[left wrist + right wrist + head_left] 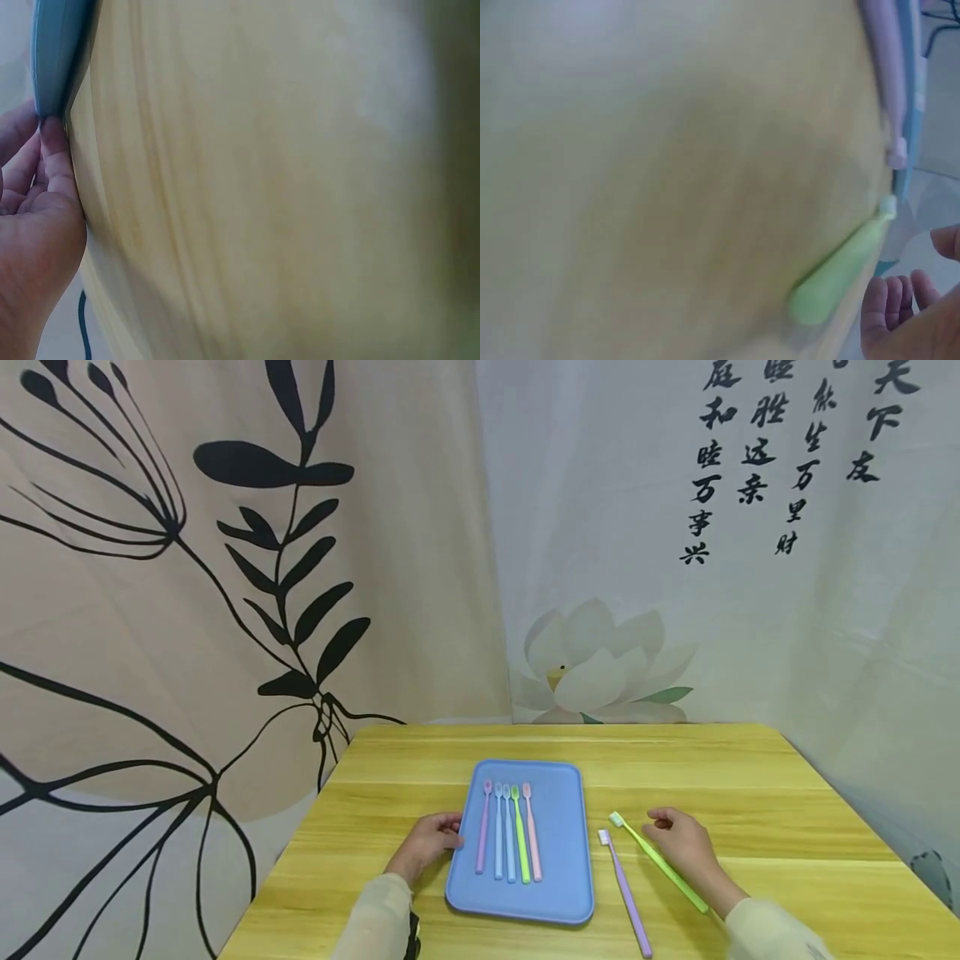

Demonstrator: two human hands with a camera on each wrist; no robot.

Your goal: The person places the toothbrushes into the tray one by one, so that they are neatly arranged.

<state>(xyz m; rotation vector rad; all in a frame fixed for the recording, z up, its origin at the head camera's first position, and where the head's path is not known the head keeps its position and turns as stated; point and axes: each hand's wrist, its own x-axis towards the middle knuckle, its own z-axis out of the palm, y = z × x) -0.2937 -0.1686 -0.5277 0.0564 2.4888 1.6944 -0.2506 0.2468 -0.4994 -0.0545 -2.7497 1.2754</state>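
A blue tray lies on the table with several toothbrushes side by side on it: a purple toothbrush, two light blue ones, a green toothbrush and a pink toothbrush. My left hand pinches the tray's left edge between thumb and fingers; the left wrist view shows this grip on the rim. To the right of the tray, a second purple toothbrush and a second green toothbrush rest on the wood. Just above and right of that green one hovers my right hand, fingers loosely bent, holding nothing.
The wooden table extends to both sides and behind the tray. A printed curtain with plants and writing hangs behind the table's back edge. Sleeves cover both forearms.
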